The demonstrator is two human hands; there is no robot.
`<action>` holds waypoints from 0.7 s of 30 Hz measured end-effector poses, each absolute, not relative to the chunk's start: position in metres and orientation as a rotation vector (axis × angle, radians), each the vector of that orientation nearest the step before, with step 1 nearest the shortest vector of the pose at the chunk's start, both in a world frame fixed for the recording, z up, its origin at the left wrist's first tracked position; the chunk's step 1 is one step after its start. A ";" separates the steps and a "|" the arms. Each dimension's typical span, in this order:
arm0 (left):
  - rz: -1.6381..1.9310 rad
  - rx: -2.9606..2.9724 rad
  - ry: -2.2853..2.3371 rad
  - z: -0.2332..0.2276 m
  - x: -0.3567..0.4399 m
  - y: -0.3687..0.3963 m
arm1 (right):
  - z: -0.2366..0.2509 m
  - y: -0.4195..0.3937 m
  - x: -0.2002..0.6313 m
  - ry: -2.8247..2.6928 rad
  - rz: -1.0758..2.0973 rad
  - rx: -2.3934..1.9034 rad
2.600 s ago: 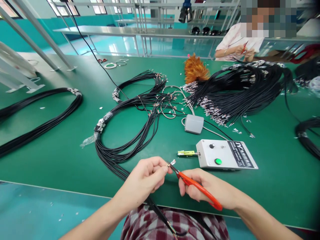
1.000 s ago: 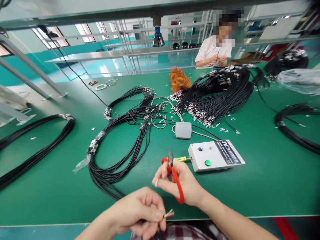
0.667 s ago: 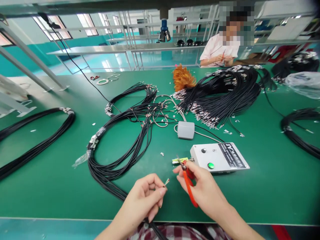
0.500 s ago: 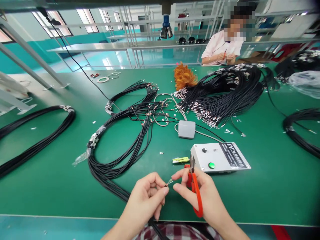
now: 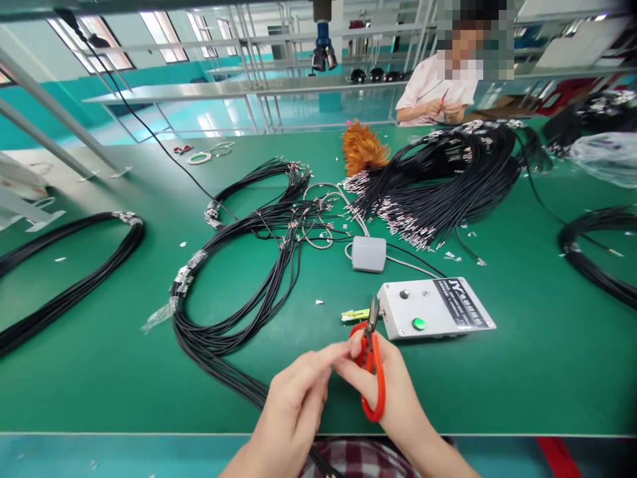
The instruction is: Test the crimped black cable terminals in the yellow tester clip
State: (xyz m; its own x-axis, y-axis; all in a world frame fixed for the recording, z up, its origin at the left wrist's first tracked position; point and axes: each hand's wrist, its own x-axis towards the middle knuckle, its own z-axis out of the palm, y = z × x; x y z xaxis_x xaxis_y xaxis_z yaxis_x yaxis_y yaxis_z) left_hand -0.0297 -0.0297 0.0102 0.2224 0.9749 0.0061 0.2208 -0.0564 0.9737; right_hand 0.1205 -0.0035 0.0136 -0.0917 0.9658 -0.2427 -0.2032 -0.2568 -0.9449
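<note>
Green-matted workbench (image 5: pixel 522 372), running to a far edge under metal racking. Near its middle, a grey control box (image 5: pixel 435 309) with green button, a small grey pedal (image 5: pixel 369 253) just beyond. Looped black cable bundles (image 5: pixel 233 292) left of centre, another loop (image 5: pixel 74 279) toward the left edge, a fanned heap of terminated cables (image 5: pixel 448 186) toward the far right, an orange feather duster (image 5: pixel 363 149) beside it. Wire offcuts scattered about.

**Desk contents, surroundings**

Green desk (image 5: pixel 522 372). Near centre: white control box (image 5: pixel 435 307) with green button (image 5: pixel 419 324); just beyond it, grey pedal (image 5: pixel 369 253). Far centre: orange feather duster (image 5: pixel 362 147), beside a large heap of black terminated wires (image 5: pixel 448 182). Far left: looped black cable bundle (image 5: pixel 70 279); tape roll (image 5: pixel 199 158). Far side: seated person (image 5: pixel 435 89). Right edge: black coil (image 5: pixel 597 255).
</note>
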 end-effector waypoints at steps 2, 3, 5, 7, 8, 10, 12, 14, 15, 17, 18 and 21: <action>0.947 1.654 1.234 0.009 -0.031 -0.030 | 0.011 -0.006 0.118 -0.999 1.492 -1.221; 0.941 1.647 1.267 0.009 -0.030 -0.030 | 0.010 -0.008 0.117 -1.037 1.452 -1.243; 0.914 1.512 1.309 0.008 -0.029 -0.029 | 0.008 -0.011 0.117 -1.140 1.362 -1.274; 0.900 1.339 1.285 0.009 -0.027 -0.029 | 0.008 -0.012 0.119 -1.245 1.320 -1.258; 0.904 1.261 1.261 0.011 -0.027 -0.028 | 0.009 -0.012 0.122 -1.300 1.324 -1.253; 0.926 1.122 1.229 0.014 -0.029 -0.027 | 0.013 -0.011 0.131 -1.432 1.328 -1.304; 0.949 1.015 1.212 0.019 -0.032 -0.025 | 0.015 -0.011 0.141 -1.616 1.244 -1.429; 0.959 0.951 1.187 0.024 -0.035 -0.023 | 0.015 -0.012 0.150 -1.815 1.051 -1.537; 0.961 0.935 1.168 0.027 -0.036 -0.022 | 0.014 -0.013 0.153 -1.907 0.943 -1.556; 0.956 0.920 1.133 0.029 -0.037 -0.021 | 0.012 -0.014 0.156 -2.046 0.752 -1.535; 0.952 0.916 1.122 0.030 -0.037 -0.021 | 0.011 -0.015 0.156 -2.094 0.676 -1.510; 0.926 0.916 1.095 0.031 -0.037 -0.021 | 0.011 -0.013 0.155 -2.169 0.541 -1.465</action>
State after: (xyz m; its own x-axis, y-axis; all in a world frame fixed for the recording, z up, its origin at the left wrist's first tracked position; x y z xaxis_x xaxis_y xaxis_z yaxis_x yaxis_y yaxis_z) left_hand -0.0369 -0.0210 0.0307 0.1976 0.9309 -0.3072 -0.1482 0.3381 0.9294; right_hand 0.1553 -0.0129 0.0110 -0.3236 0.9331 0.1567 0.7501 0.3539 -0.5586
